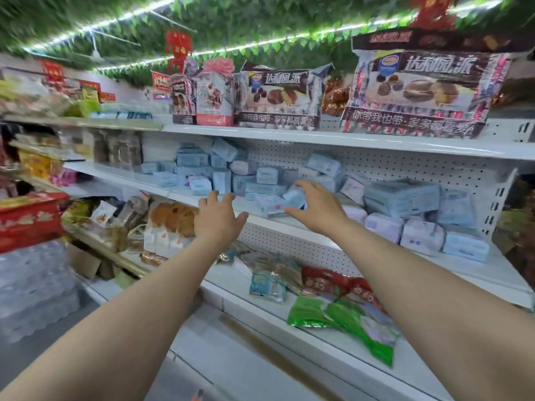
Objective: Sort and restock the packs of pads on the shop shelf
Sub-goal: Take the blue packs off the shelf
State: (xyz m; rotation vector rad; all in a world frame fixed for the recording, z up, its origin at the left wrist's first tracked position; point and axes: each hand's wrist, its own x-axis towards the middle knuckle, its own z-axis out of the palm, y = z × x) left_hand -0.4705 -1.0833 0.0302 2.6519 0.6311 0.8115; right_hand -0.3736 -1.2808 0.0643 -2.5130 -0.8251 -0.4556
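- While both bare arms stretch toward the middle shelf [292,227], the left hand [218,219] hangs just near of its front edge, fingers spread and loosely straight, holding nothing.
- Right hand [315,208]: wide open, fingers arched over the top of one pale blue pack [293,196] and thumb low beside its near side; the motion blur hides whether skin meets wrapper, and nothing is gripped.
- That pack lies tilted at the shelf's front, on a flat white pack [269,205].
- Packs of pads [202,172] lie in a loose heap on the left and middle of the shelf, pale blue and white, some upright, some tipped, several leaning on each other.
- To the right, a big blue bundle [402,195] sits on top of lilac-white packs [421,235], against the shelf's end wall.
- A white pegboard [405,169] backs the shelf.
- Top shelf [318,138]: two large pie bags [280,96] with dark printed lettering, and smaller snack bags to their left.
- Lower shelf [289,319]: green bags [347,319] near the front, red bags [333,282] just behind them, a small blue packet [266,285] to the left.
- Far left: a red box [29,218] above wrapped water bottles [34,285].
- Overhead, green leaves [231,18] with a light strip.
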